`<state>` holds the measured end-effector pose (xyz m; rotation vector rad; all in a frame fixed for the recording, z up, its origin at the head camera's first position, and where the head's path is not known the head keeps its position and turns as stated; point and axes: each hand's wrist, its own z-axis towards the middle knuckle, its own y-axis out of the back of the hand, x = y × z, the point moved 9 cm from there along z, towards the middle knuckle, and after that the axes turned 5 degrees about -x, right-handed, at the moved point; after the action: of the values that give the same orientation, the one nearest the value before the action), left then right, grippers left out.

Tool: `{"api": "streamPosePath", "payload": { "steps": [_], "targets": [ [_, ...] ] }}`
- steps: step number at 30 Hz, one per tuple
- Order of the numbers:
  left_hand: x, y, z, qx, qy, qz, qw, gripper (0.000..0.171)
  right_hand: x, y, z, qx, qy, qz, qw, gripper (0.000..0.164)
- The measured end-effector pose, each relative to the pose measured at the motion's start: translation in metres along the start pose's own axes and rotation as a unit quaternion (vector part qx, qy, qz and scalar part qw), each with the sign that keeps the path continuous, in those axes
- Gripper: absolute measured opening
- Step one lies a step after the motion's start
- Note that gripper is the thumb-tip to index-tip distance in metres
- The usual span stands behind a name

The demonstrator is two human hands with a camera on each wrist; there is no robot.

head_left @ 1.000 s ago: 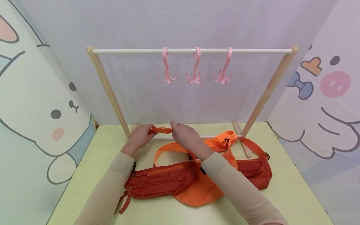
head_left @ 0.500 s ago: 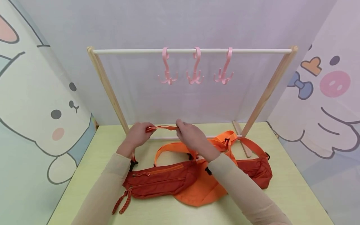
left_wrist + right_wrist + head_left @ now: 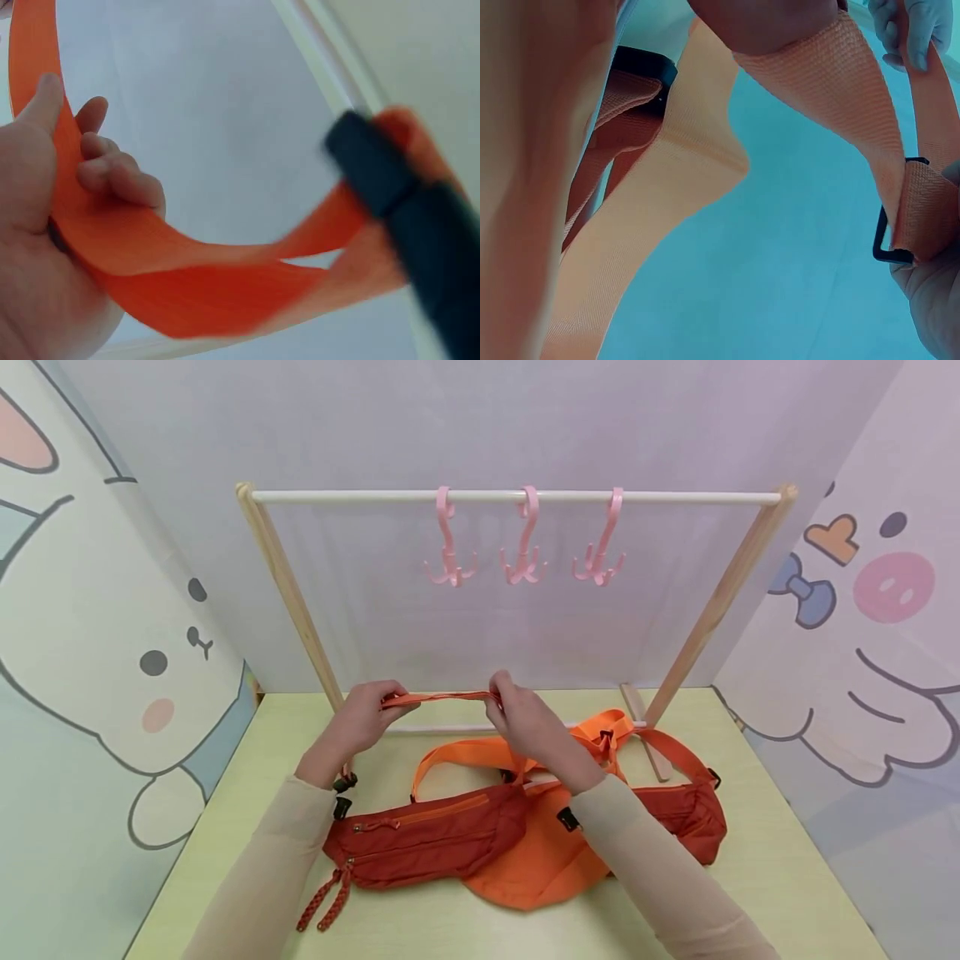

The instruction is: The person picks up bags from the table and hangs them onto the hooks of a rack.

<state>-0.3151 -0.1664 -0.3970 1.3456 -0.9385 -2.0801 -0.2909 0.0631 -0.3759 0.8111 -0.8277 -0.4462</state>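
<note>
A flat orange-red strap [image 3: 446,697] is stretched between my two hands above the table. My left hand [image 3: 360,718] grips its left end; in the left wrist view the fingers curl round the webbing, which loops away to a blurred black buckle [image 3: 405,217]. Its other end is pinched by my right hand [image 3: 528,718]. A black slider [image 3: 881,240] on the strap shows in the right wrist view. Below my hands lies a dark red waist bag [image 3: 435,839] with braided zip pulls. An orange bag [image 3: 540,868] lies partly under it, its right side hidden by my right forearm.
A second dark red bag [image 3: 686,814] lies at the right, with bright orange straps [image 3: 600,727] heaped beside it. Behind stands a wooden rack with a white rail [image 3: 337,496]. Three pink hooks, including the middle one [image 3: 527,539], hang from it. Printed walls flank the table.
My hands have moved apart, left hand leftward and right hand rightward, so a longer length of strap shows between them. The bags have hardly moved.
</note>
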Motion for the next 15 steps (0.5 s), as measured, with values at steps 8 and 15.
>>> {"api": "streamPosePath", "payload": {
  "steps": [8, 15],
  "targets": [
    [-0.013, 0.018, -0.008, -0.02, -0.015, -0.016, 0.9996, 0.029, 0.002, 0.01, -0.004, -0.029, 0.02, 0.017, 0.999, 0.011],
    [-0.029, 0.034, -0.013, -0.052, -0.043, 0.0, 0.9977, 0.02, 0.014, 0.021, -0.004, -0.058, 0.064, 0.03, 0.996, 0.021]
  ]
}}
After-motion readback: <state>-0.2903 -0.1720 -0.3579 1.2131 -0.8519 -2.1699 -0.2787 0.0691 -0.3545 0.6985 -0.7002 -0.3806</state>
